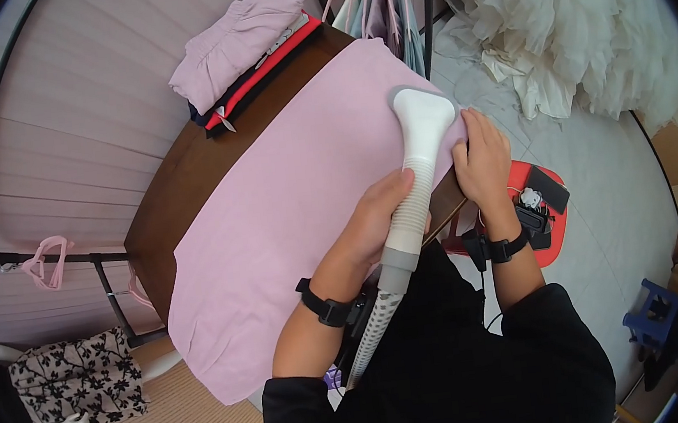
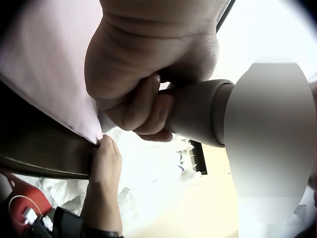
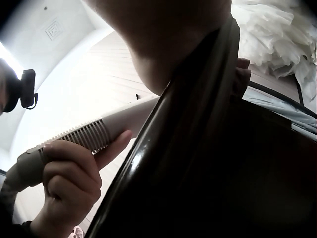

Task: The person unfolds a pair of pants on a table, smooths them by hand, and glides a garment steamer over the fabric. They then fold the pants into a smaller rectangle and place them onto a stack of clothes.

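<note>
Note a pink curtain (image 1: pixel 74 124) behind a brown table (image 1: pixel 179 179), folded clothes (image 1: pixel 243 48) stacked at the table's far side, white tulle (image 1: pixel 566 14) heaped beyond its right end, and a red stool (image 1: pixel 550 255) just off its right edge. Find pink cloth (image 1: pixel 289 208) spread nearly flat over the table, overhanging at the left end. Observe left hand (image 1: pixel 376 212) wrapped round the ribbed handle of a white steamer (image 1: pixel 428 111); steamer head over the cloth near the table's right edge, cannot tell whether touching. Observe right hand (image 1: pixel 483 155) at the cloth's border on that edge, thumb apart from fingers; cannot tell whether pinching or merely pressing. Judge as steaming, with the border steadied. For the next move, advise sweeping leftward along the table, cloth taut, fingers clear of heat. Report no brand, label or writing legible.
</note>
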The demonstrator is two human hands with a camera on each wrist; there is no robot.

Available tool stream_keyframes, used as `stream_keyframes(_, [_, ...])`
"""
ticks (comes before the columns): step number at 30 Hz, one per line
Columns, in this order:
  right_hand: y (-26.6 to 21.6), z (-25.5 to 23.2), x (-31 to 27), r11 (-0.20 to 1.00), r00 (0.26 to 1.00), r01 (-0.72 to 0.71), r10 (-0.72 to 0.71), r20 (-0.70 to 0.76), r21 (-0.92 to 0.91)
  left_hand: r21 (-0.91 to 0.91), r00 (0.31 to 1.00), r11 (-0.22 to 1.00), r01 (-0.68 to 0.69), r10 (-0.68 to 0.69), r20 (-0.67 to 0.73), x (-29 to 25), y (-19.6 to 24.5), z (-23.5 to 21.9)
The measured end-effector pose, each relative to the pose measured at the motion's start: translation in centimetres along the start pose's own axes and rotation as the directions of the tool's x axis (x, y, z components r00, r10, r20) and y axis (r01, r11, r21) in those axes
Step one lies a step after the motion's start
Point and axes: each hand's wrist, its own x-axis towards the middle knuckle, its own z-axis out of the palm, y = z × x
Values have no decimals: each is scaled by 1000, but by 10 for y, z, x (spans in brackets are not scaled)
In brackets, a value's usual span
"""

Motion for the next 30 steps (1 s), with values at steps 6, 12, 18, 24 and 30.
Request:
stream_keyframes(6, [0,0,1,999,999,36,-36,-27,-6,130,933,967,-219,247,-263,-13,9,-27])
stream_keyframes(12, [-2,-2,2,999,1000,14,-13,-11,37,22,789,954,-299,260,-557,-78,17,-91])
stream_keyframes(18, [3,2,1,999,999,-13,11,52,47,-2,567,891,-453,287,-772,-169,-30,-115])
stream_keyframes(24, [2,2,2,998,998,10,-13,63,54,29,312,802,-597,265,-912,-269,-80,-131])
stream_keyframes(30, [-2,1,3,999,995,-7,3,95,48,135,27,748,-650,201,-979,-300,-104,-121])
